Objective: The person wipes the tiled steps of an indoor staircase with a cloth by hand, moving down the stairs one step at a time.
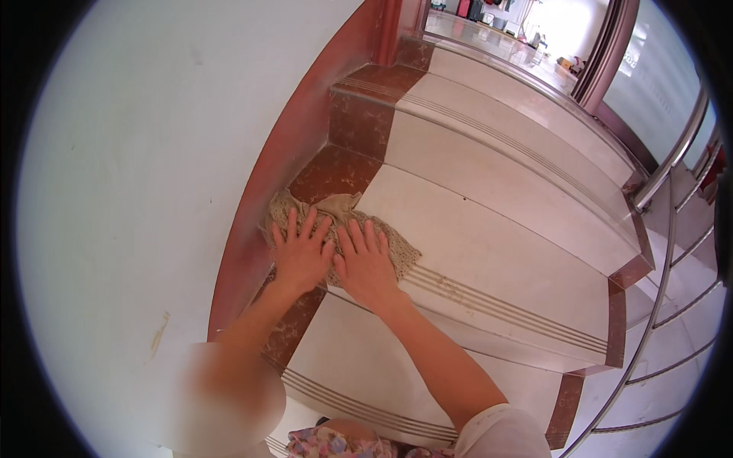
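A brown, rumpled cleaning cloth point(398, 249) is spread over the left end of a stair tread point(489, 252), partly on its dark red border. My left hand point(303, 252) lies flat on the cloth with fingers spread, close to the wall skirting. Beside it my right hand point(365, 263) also presses down flat, its fingers stretched out. The thumbs come near each other. Neither hand grips the cloth; both palms hide its middle part.
A white wall point(145, 168) with red skirting point(263, 183) bounds the stairs on the left. Along the right runs a metal railing point(663, 282). More steps rise to a doorway point(527, 46), with various items on the floor beyond it.
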`<move>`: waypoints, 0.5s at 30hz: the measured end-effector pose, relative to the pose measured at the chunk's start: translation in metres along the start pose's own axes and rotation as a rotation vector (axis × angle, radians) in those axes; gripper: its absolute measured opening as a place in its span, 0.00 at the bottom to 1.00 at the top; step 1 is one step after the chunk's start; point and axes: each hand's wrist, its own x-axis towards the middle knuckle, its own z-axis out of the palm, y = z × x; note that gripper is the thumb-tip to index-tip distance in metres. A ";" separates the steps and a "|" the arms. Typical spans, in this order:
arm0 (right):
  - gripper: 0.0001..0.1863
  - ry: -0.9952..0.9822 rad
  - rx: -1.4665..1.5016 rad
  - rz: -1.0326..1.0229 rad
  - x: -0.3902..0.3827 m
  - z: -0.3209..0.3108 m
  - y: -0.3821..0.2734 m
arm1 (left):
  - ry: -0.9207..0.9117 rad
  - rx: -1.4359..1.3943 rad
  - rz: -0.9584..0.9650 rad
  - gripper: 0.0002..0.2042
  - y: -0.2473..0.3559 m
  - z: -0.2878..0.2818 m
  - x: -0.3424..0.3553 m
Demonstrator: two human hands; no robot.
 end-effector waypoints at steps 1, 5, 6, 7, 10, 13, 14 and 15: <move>0.28 0.003 0.004 -0.018 -0.004 -0.003 0.002 | 0.001 0.003 -0.002 0.24 0.005 0.002 0.000; 0.29 -0.021 0.010 -0.043 -0.004 -0.017 0.005 | 0.044 -0.063 0.057 0.24 0.012 0.009 0.005; 0.29 -0.031 0.008 -0.041 -0.002 -0.013 0.009 | 0.051 -0.090 0.106 0.24 0.012 0.011 0.010; 0.29 -0.006 -0.026 -0.055 0.002 -0.009 0.013 | 0.044 -0.097 0.103 0.24 0.011 0.011 0.017; 0.29 0.032 -0.050 -0.063 0.018 0.002 0.031 | -0.034 -0.146 0.216 0.24 0.004 0.008 0.047; 0.29 0.053 -0.055 -0.024 0.040 0.010 0.048 | -0.083 -0.152 0.257 0.24 0.002 0.020 0.083; 0.29 0.066 -0.063 0.005 0.047 0.014 0.053 | -0.092 -0.149 0.250 0.24 0.002 0.024 0.095; 0.29 0.061 -0.064 0.006 0.055 0.017 0.059 | -0.100 -0.144 0.243 0.25 0.003 0.026 0.107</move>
